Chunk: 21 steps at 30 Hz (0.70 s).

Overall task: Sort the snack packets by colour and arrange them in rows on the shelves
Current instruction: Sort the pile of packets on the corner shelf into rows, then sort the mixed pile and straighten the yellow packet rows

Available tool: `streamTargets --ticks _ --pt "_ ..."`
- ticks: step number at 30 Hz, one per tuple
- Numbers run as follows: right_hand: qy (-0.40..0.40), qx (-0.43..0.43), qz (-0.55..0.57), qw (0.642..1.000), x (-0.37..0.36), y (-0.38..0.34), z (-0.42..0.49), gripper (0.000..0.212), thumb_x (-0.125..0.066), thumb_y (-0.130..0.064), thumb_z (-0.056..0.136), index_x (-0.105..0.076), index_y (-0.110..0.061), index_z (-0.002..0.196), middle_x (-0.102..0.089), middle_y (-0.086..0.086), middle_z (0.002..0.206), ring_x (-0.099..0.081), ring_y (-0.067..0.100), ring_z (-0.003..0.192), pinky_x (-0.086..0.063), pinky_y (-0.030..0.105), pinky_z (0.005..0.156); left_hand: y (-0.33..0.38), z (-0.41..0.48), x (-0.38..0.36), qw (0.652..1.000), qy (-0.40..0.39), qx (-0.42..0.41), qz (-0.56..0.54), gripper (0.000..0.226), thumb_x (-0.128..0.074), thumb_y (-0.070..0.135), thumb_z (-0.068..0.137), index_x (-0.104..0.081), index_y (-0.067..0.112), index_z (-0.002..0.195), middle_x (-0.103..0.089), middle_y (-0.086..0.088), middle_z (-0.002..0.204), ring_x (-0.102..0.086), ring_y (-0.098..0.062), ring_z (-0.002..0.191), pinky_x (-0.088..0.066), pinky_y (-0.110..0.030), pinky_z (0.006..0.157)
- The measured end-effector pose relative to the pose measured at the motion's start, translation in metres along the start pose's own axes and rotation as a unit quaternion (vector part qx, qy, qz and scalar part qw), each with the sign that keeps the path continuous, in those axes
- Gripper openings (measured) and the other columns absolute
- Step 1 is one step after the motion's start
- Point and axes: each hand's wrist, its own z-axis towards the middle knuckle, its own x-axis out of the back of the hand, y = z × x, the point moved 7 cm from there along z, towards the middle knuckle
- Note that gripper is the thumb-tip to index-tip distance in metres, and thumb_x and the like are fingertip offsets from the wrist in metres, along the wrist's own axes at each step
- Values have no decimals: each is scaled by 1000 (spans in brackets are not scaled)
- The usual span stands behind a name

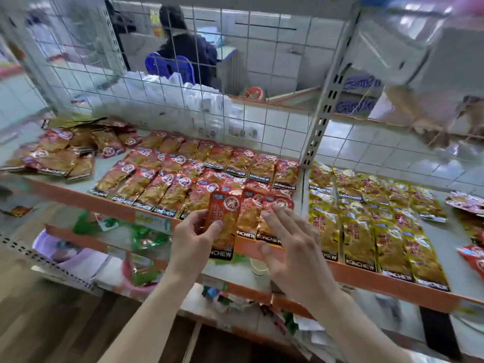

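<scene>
Orange-edged shelf [366,277], red rows [183,176] beside yellow rows [379,231]
Left hand [193,239] pinches a red packet [224,224] at the front edge, long axis pointing back into the shelf like its neighbours; right hand [290,242], fingers spread and empty, is just right of it

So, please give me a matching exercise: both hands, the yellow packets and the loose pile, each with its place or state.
1 left hand
2 right hand
3 yellow packets
4 loose pile

a far left, unsorted
b open, above the front red row
c in rows, at the right
d holds a red packet

Pairs: 1-d, 2-b, 3-c, 4-a
</scene>
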Motion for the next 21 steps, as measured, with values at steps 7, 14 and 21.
streamTargets --ticks 7,14,21 --pt "-26 10 -8 1000 -17 9 32 58 -56 -44 93 -44 -28 147 -32 -7 158 -25 13 148 -19 44 120 5 44 -2 998 -7 -16 67 18 -71 19 92 -62 33 98 -72 -2 98 -70 -22 91 -60 -39 79" --pt "-49 -1 -8 999 -35 20 61 60 -52 -47 93 -41 -28 148 -31 -6 159 -20 11 149 -12 42 119 14 70 -17 966 -5 -109 233 29 -71 16 92 -65 7 119 -67 11 91 -62 0 80 -45 -4 66" --pt "-51 -20 -9 998 -44 21 64 58 -53 -46 93 -42 -30 147 -29 -8 160 -19 11 149 -13 44 119 -4 76 -16 907 46 -155 390 37 -70 36 90 -65 14 120 -67 -4 109 -56 -25 106 -43 -43 88"
